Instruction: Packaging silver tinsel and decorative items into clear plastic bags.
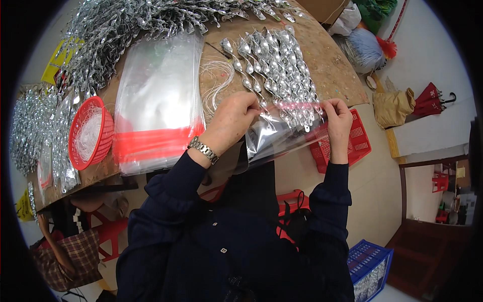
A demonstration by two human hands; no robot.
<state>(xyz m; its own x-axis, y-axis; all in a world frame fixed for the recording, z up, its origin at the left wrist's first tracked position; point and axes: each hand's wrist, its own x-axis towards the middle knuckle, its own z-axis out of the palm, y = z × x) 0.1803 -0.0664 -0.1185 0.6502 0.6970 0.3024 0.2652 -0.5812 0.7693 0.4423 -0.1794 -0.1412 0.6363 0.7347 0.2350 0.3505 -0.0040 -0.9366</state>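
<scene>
My left hand [234, 118], with a watch on its wrist, pinches one side of a clear plastic bag [282, 142] that has a red band. The other side is between the fingertips of my right hand [339, 123], so the bag stretches between them at the table's front edge. Silver twisted spiral strands [274, 63] lie side by side just beyond; their near ends meet the bag, and I cannot tell whether they are inside it. Left of them is a loose coil of pale string [217, 85]. A stack of clear bags with red bands [158, 85] lies farther left.
A red basket of clear thread [103, 138] stands at the left table edge. Silver strands [131, 22] heap at the back and left. Below right are a red crate [354, 138] and a blue crate [370, 261]. Another person's arm [58, 246] shows at lower left.
</scene>
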